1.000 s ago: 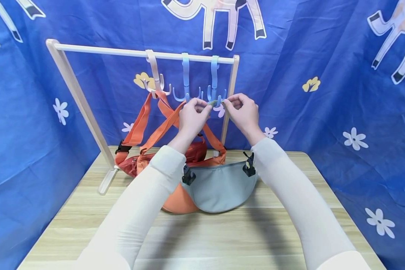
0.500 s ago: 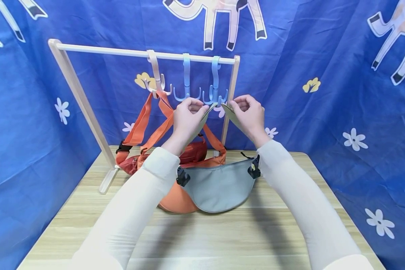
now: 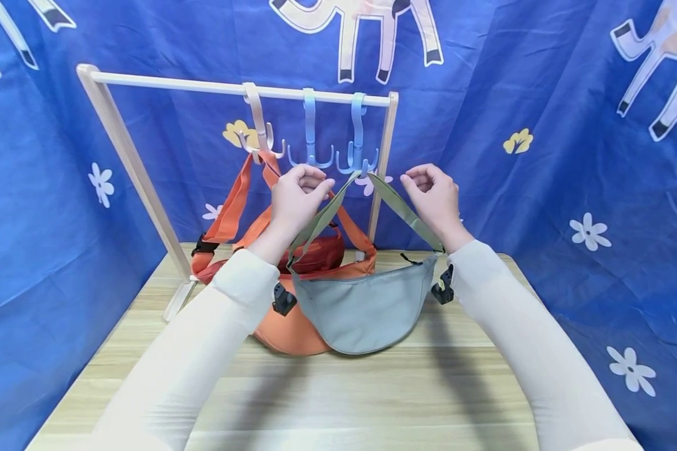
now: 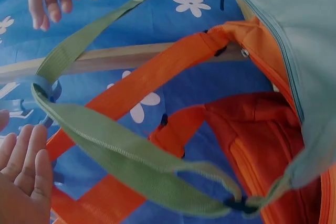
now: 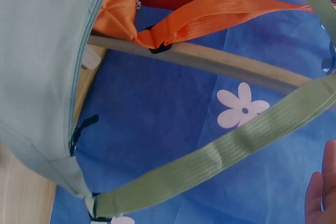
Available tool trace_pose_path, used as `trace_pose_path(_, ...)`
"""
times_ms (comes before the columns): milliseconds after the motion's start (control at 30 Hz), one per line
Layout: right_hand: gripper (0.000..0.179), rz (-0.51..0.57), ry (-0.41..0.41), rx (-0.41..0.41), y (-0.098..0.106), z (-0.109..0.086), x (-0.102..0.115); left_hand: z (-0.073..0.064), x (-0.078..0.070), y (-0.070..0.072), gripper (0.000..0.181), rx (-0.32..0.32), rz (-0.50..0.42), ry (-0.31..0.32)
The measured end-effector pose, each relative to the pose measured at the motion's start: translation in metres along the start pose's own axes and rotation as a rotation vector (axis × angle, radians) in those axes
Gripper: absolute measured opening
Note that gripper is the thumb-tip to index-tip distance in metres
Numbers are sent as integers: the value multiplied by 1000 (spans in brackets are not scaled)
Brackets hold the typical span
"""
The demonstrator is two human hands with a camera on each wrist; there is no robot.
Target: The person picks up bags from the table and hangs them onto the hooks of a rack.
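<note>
A grey-green crossbody bag (image 3: pixel 367 313) hangs by its olive-green strap (image 3: pixel 403 210), which loops over the prong of the right-hand blue hook (image 3: pixel 358 138). The left wrist view shows that strap bent round the blue prong (image 4: pixel 44 88). Left of the strap, my left hand (image 3: pixel 296 199) is raised with loosely bent fingers, nothing in them. To the right, my right hand (image 3: pixel 433 199) is held up likewise, apart from the strap. In the left wrist view the left fingers (image 4: pixel 26 153) look relaxed beside the hook. Only a sliver of the right hand (image 5: pixel 324 192) shows in its own wrist view.
A wooden rack's bar (image 3: pixel 203 86) also carries a pale pink hook (image 3: pixel 256 116) and a middle blue hook (image 3: pixel 310 128). Behind the grey-green bag are an orange bag (image 3: pixel 293 329) and a red bag (image 3: pixel 324 254) with orange straps. All stand over a wooden table (image 3: pixel 361 407).
Both hands have let go of the green strap and moved apart, left hand leftward, right hand rightward. The strap, first pinched at the hook, now hangs from it in full view.
</note>
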State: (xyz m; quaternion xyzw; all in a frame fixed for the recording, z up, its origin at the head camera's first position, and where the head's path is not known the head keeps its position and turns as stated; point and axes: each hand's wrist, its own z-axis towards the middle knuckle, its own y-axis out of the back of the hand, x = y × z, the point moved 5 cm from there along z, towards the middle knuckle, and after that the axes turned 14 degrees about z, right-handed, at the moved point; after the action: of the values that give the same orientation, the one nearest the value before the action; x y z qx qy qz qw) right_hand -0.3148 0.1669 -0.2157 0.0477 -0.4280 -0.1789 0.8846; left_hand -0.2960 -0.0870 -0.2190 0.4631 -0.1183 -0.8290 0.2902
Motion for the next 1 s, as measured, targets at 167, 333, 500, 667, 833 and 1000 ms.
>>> trace_pose_path(167, 23, -74, 6, 49, 8, -5, 0, -3, 3, 16, 26, 29, 86, -17)
trace_pose_path(333, 26, -136, -16, 105, 19, -13, 0, -6, 8, 39, 30, 62, 186, -14)
trace_pose_path(500, 30, -180, -43, 137, 33, -23, -3, -11, 16, 59, 30, 78, 261, 16)
trace_pose_path(667, 31, -227, -57, 141, 45, -32, -5, -21, 24, 75, 32, 95, 315, 42)
trace_pose_path(833, 32, -276, -78, 145, 52, -42, -6, -35, 31, 88, 33, 111, 367, 48)
trace_pose_path(1000, 30, -332, -64, 151, 55, -54, -9, -51, 35, 100, 37, 134, 410, 51)
